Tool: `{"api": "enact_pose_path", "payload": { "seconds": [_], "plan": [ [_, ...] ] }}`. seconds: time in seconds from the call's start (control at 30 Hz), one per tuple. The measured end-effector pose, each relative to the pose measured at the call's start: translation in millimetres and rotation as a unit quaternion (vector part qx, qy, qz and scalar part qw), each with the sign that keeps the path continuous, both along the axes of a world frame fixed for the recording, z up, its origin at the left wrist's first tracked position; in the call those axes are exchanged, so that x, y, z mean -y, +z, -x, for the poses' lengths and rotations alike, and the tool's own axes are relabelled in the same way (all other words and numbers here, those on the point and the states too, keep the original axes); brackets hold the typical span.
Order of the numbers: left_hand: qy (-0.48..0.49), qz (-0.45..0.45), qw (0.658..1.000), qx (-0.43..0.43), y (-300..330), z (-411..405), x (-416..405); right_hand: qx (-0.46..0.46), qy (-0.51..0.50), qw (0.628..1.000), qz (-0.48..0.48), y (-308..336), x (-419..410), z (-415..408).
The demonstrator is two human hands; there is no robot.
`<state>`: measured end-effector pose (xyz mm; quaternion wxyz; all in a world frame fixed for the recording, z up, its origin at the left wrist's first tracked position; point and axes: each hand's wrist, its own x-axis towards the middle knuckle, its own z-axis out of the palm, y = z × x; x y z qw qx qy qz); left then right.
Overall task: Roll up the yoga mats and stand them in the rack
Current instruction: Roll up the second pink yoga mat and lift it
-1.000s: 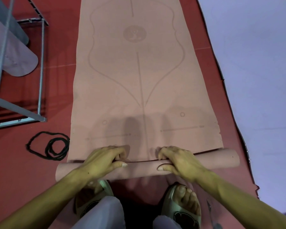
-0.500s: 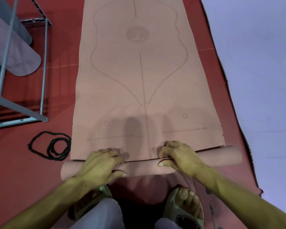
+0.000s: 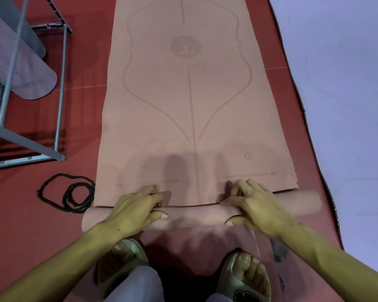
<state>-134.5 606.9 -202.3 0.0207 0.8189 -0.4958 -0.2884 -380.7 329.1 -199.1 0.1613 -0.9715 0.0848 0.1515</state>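
- At far left, a metal rack stood on the red floor, with a rolled grey mat leaning in its frame; both were cut off by the picture edge.
- Just right of the rack's foot, a coiled black cord lay beside the pink yoga mat, near its left corner.
- Centre: the pink yoga mat lay flat along the floor, its near end wound into a slim roll that ran crosswise just ahead of the person's sandalled feet.
- The left hand gripped the roll, fingers curled over the top, thumb along the near face.
- The right hand gripped it likewise, well apart from the left.
- At right, a pale lilac mat covered the floor.
- Technique (judgement): the roll's right end sat further forward than its left; even pressure from both hands, with the left side brought up, should keep the edges flush. Tucking firmly should prevent a loose core.
- Not visible: the mat's far end, the upper rack, the fingertips behind the roll, and how many turns the roll held.
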Motion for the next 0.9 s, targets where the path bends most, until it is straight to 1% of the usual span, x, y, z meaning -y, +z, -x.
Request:
{"api": "enact_pose_path", "payload": {
  "seconds": [0.07, 0.2, 0.33, 0.43, 0.53, 0.63, 0.7, 0.77, 0.9],
  "plan": [
    [-0.002, 0.005, 1.000, 0.009, -1, 0, 1, -0.014, -0.003, 1.000, 0.008, 3, 1, -4],
    [-0.028, 0.075, 0.995, 0.060, 3, 1, 10, -0.072, -0.011, 0.997, -0.025, 14, 8, -30],
    [-0.065, 0.104, 0.990, 0.063, 7, -3, 24, -0.080, -0.034, 0.995, -0.039, 10, 15, -44],
    [-0.090, 0.143, 0.982, 0.088, 13, 2, 25, -0.074, -0.046, 0.995, -0.044, 3, 16, -46],
    [-0.087, 0.112, 0.986, 0.092, 10, 4, 15, -0.068, -0.054, 0.996, -0.036, -2, 15, -45],
    [-0.091, 0.080, 0.987, 0.106, 3, 4, 7, -0.036, -0.076, 0.996, 0.021, -6, 12, -41],
    [-0.066, 0.073, 0.991, 0.093, 9, 3, 11, -0.008, -0.075, 0.995, 0.058, -5, 7, -37],
    [-0.051, 0.068, 0.994, 0.067, 15, -1, 18, 0.018, -0.054, 0.995, 0.078, 1, 1, -34],
    [-0.003, 0.017, 1.000, 0.018, 26, -11, 34, 0.024, -0.026, 0.996, 0.083, 22, -3, -27]
  ]
}}
